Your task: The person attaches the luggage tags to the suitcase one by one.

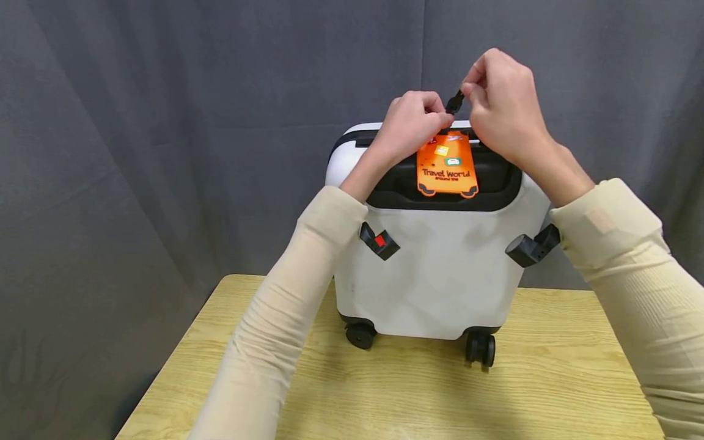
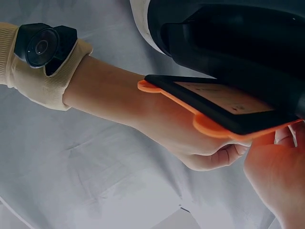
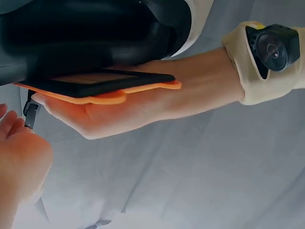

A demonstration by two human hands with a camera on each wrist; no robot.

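Tag (image 1: 447, 165) hangs at suitcase (image 1: 440, 269) top handle | left hand (image 1: 409, 125) and right hand (image 1: 503, 101) both pinch black strap (image 1: 454, 102) | advice: keep strap taut, feed end squarely through buckle.

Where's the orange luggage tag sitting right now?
In the head view the orange luggage tag lies over the white suitcase's black top handle recess, between the left hand and right hand, which pinch its black strap.
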